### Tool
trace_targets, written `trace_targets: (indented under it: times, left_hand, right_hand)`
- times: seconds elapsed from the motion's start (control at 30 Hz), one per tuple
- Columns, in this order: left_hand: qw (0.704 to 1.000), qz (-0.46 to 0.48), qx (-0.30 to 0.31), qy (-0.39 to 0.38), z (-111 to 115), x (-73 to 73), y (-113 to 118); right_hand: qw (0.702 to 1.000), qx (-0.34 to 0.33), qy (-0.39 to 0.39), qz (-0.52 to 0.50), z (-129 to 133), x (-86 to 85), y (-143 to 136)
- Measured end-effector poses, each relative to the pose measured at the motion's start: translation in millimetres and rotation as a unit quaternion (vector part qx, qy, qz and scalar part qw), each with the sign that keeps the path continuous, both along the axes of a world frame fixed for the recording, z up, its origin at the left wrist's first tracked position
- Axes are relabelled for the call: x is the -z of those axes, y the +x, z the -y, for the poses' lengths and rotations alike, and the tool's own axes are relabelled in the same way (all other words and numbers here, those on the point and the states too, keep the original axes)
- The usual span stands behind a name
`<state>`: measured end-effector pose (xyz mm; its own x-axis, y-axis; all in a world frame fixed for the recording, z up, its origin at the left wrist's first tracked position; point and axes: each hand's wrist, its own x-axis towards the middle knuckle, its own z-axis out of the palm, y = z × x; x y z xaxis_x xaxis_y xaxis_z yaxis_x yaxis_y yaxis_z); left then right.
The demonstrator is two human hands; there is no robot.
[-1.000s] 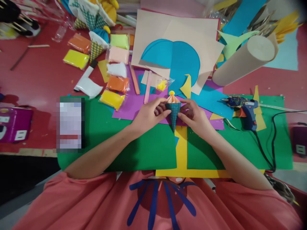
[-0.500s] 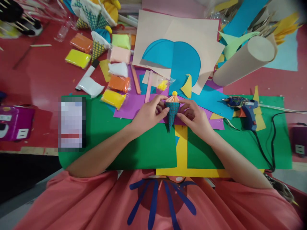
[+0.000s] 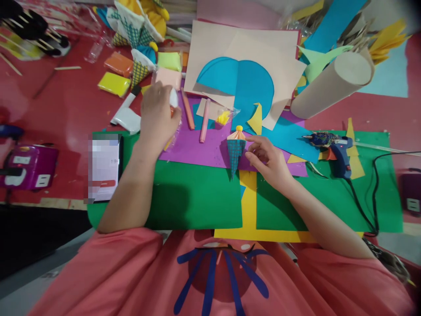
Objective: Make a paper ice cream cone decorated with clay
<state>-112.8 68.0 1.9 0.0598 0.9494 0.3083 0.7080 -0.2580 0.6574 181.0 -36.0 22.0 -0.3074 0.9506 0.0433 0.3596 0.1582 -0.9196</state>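
Note:
A small teal checked cone (image 3: pixel 236 153) with a pleated peach top and a yellow ball lies on the purple sheet (image 3: pixel 197 151), its tip pointing toward me. My right hand (image 3: pixel 268 160) rests just right of it, fingers curled but apart, fingertips close to the cone's upper edge. Over the column of clay packets, my left hand (image 3: pixel 159 116) hangs with bent fingers and partly covers the white and orange packets. Whether it grips one cannot be made out. A pink clay packet (image 3: pixel 168 78) shows just beyond its fingers.
A phone (image 3: pixel 104 169) lies left on the green sheet (image 3: pixel 200 197). To the right are a blue glue gun (image 3: pixel 340 153) with its cable and a rolled paper tube (image 3: pixel 332 85). Blue cut paper (image 3: pixel 255 83) and finished cones (image 3: pixel 140 66) sit farther back.
My left hand has let go of the cone and moved left and away from me to the clay packets. The cone and my right hand have barely moved.

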Motion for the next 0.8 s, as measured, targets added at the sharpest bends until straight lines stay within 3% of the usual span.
trace_targets:
  times: [0.23, 0.33, 0.47, 0.6, 0.73, 0.8]
  left_hand:
    - [0.991, -0.101, -0.085, -0.026, -10.9, 13.2, -9.5]
    - [0.992, -0.096, -0.081, -0.005, -15.8, 12.6, -14.0]
    - [0.988, -0.091, -0.091, 0.081, -14.9, 7.2, -12.6]
    - [0.983, -0.047, 0.028, 0.173, 3.3, 1.5, 9.3]
    - [0.973, -0.049, 0.187, 0.124, 37.7, -5.2, 45.2]
    - [0.971, -0.055, 0.222, 0.072, 55.2, -10.6, 59.0]
  right_hand:
    - [0.971, -0.208, 0.084, 0.084, 2.0, -2.7, 0.7]
    - [0.957, -0.224, 0.099, 0.157, 2.0, -0.7, -0.2]
    - [0.944, -0.186, 0.153, 0.225, -1.3, 2.3, 0.4]
    - [0.941, -0.152, 0.204, 0.223, -6.8, 5.9, 3.1]
    - [0.951, -0.113, 0.205, 0.201, -9.5, 7.2, 5.1]
    - [0.966, -0.075, 0.195, 0.153, -8.2, 4.6, 4.6]
